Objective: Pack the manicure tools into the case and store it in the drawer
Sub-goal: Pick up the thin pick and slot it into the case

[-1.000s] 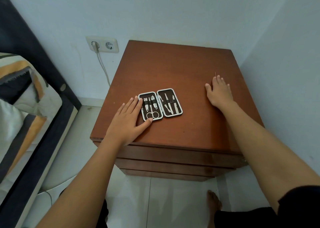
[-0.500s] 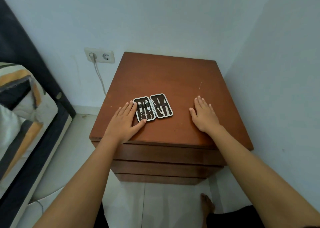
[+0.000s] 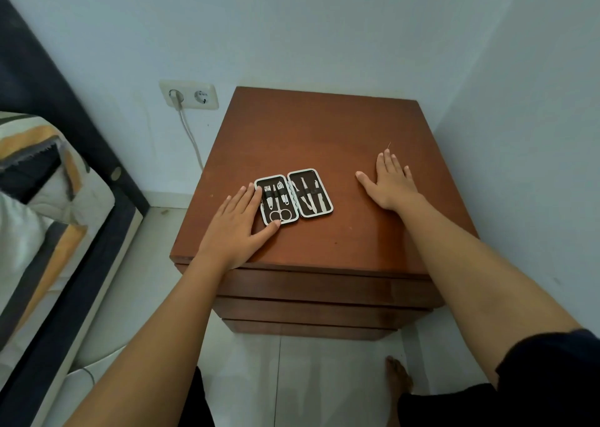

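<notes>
A small manicure case (image 3: 293, 195) lies spread apart on top of the brown wooden nightstand (image 3: 318, 134). Its dark lining holds several metal tools under straps, with scissors (image 3: 280, 214) in the left half. My left hand (image 3: 237, 225) lies flat on the wood against the case's left edge, fingers spread, thumb tip touching the front corner. My right hand (image 3: 391, 183) rests flat, palm down, to the right of the case and apart from it. The top drawer front (image 3: 324, 288) below the top is closed.
A wall socket (image 3: 189, 95) with a white cable plugged in sits left of the nightstand. A bed with a dark frame (image 3: 81, 154) and striped bedding stands at the left. A wall runs close along the right side. My bare foot (image 3: 398, 381) is on the white tiled floor.
The view has shifted a little between frames. My right hand moved slightly across the top; my left hand has stayed against the case, which has not moved.
</notes>
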